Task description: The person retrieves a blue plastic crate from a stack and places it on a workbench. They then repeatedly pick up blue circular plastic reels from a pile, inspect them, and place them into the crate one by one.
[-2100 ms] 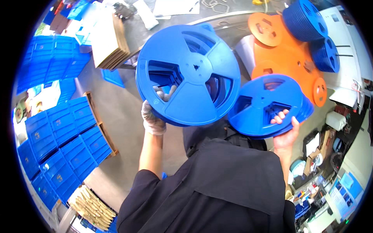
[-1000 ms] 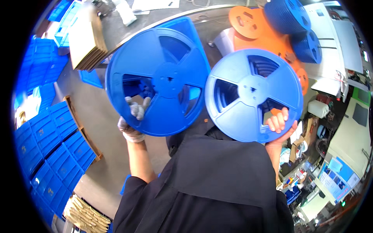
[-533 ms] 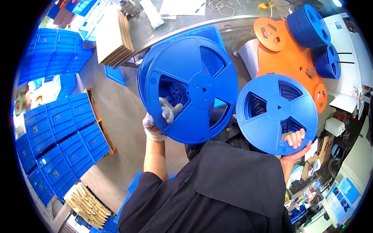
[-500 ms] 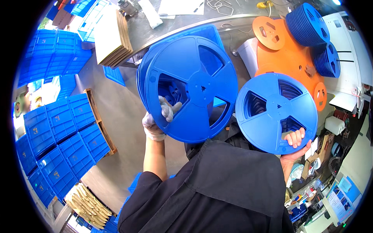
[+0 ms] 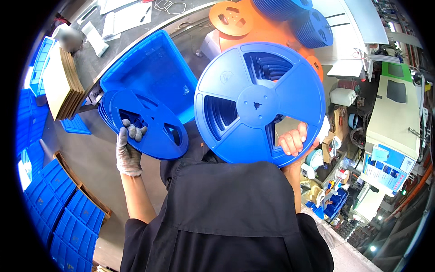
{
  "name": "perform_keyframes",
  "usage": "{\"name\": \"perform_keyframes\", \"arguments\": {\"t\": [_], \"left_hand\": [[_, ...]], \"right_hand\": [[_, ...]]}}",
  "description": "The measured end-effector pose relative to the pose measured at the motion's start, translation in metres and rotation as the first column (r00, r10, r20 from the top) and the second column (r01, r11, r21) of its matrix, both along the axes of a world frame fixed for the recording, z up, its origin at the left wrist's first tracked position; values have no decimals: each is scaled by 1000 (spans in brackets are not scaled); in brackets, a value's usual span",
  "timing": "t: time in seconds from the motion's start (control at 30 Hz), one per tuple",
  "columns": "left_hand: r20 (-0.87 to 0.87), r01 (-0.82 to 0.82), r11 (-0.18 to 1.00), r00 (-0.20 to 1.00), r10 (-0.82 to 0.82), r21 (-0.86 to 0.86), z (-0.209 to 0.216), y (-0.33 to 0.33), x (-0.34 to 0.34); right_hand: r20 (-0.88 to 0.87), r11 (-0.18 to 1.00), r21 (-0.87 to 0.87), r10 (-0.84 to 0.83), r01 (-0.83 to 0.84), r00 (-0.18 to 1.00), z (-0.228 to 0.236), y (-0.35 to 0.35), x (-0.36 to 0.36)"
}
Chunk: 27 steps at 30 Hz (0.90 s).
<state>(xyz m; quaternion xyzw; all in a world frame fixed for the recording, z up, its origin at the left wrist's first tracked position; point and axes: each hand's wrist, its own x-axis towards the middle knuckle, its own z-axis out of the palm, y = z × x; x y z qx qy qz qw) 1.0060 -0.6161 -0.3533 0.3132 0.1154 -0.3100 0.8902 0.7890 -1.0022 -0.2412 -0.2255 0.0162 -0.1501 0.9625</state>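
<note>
My left hand (image 5: 130, 152), in a pale glove, grips a small stack of blue plastic reels (image 5: 154, 141), its fingers hooked through an opening in the front one. These reels tilt low on the left, beside an open blue bin (image 5: 132, 58). My bare right hand (image 5: 293, 141) holds another stack of blue reels (image 5: 257, 105) by the lower right rim, fingers passed through a cutout. The front reel faces up toward me; more reels show behind it through the windows. My right thumb is hidden behind the rim.
Ahead on the orange surface (image 5: 272, 37) stand more blue reel stacks (image 5: 312, 28) and an orange reel (image 5: 231, 18). A grey table (image 5: 131, 27) carries papers and cardboard sheets (image 5: 63, 81). Stacked blue crates (image 5: 54, 183) stand on a wooden pallet at left. A pale machine (image 5: 393, 113) is at right.
My left hand's reels have moved lower and away from the right stack, tilting flatter and uncovering the blue bin. The right stack appears larger and nearer. The whole view has turned rightward.
</note>
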Motion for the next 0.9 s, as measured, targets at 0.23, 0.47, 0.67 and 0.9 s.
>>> {"name": "perform_keyframes", "arguments": {"t": [0.23,0.47,0.67,0.9], "left_hand": [[87,150,918,977,-194,368,29,-46,-15],[113,545,672,729,-675,501,73,-101,-12],[137,565,654,695,-706,503,69,-147,-27],[-93,565,738,812,-576,368,78,-116,-1]], "right_hand": [[-70,996,86,-6,12,998,4,-1,39],[-525,998,-42,23,-54,851,-10,43,90],[-723,950,-261,-75,-171,687,-12,92,108],[-757,984,-116,3,-138,653,-20,76,103]]}}
